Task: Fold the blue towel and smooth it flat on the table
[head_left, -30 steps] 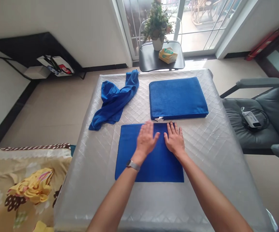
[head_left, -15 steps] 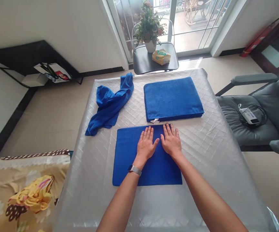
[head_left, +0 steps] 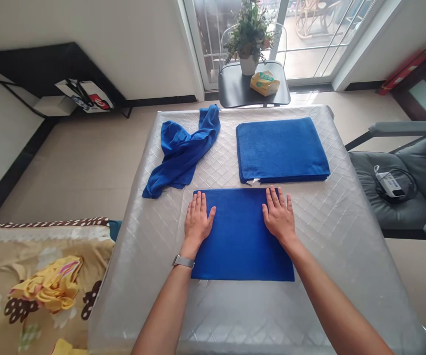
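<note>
A blue towel (head_left: 243, 236) lies flat as a rectangle on the table in front of me. My left hand (head_left: 198, 219) rests palm down along its left edge, fingers stretched towards the far left corner. On the far right corner lies my right hand (head_left: 279, 214), also flat with fingers extended. Just beyond is a neat stack of folded blue towels (head_left: 281, 148), a white tag poking from its near edge. Farther left, a crumpled blue towel (head_left: 186, 153) sits near the table's far left corner.
A silver quilted cover (head_left: 331, 276) drapes the table. Behind it stands a dark folding chair (head_left: 235, 91) bearing a potted plant (head_left: 249, 44) and a yellow tissue pack (head_left: 264, 83). A grey armchair (head_left: 408, 212) is at right; a bed with yellow cloth (head_left: 52, 286) at left.
My hands have slid apart over the towel, the left one to its left edge and the right one to its far right corner. The view has shifted slightly.
</note>
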A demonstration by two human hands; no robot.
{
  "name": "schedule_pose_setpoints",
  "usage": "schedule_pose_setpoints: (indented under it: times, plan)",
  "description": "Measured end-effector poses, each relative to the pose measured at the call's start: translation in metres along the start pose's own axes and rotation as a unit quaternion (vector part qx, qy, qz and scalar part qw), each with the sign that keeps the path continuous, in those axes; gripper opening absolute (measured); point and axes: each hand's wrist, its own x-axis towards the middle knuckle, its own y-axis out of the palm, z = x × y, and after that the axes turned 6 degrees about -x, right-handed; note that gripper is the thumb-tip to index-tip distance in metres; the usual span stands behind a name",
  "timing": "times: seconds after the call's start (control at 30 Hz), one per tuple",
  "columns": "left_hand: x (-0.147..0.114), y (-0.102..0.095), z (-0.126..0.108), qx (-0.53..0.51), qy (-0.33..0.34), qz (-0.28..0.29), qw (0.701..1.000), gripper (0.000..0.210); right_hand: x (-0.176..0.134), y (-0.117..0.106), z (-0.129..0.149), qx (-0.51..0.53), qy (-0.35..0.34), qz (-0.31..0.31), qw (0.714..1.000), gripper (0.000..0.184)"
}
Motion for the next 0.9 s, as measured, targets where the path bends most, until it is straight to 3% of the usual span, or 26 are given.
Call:
schedule_pose_setpoints:
  times: [0.17, 0.33, 0.43, 0.6, 0.7, 0.77, 0.9]
  plan:
    - [0.001, 0.001, 0.0, -0.01, -0.001, -0.008, 1.0, 0.07, -0.027, -0.01, 0.007, -0.009, 0.0, 0.003, 1.0, 0.06]
    - [-0.001, -0.004, -0.008, -0.013, -0.007, -0.019, 1.0, 0.071, -0.044, -0.003, 0.006, -0.006, 0.025, 0.04, 0.999, 0.061]
    - [-0.003, -0.005, -0.045, -0.026, 0.007, -0.027, 0.999, 0.069, -0.045, 0.0, 0.005, -0.003, 0.035, 0.051, 0.998, 0.061]
    - [0.0, 0.01, -0.145, -0.082, 0.146, 0.028, 0.985, 0.062, -0.044, -0.003, 0.005, -0.005, 0.03, 0.062, 0.998, 0.059]
    - [0.008, 0.022, -0.179, -0.107, 0.186, 0.045, 0.976, 0.059, -0.045, -0.004, 0.004, 0.0, 0.018, 0.067, 0.998, 0.061]
    - [0.012, 0.027, -0.18, -0.106, 0.178, 0.049, 0.977, 0.057, -0.045, -0.004, 0.003, 0.01, 0.018, 0.066, 0.998, 0.061]
    - [0.011, 0.027, -0.153, -0.079, 0.155, 0.05, 0.983, 0.057, -0.045, -0.006, 0.004, 0.032, 0.032, 0.068, 0.997, 0.058]
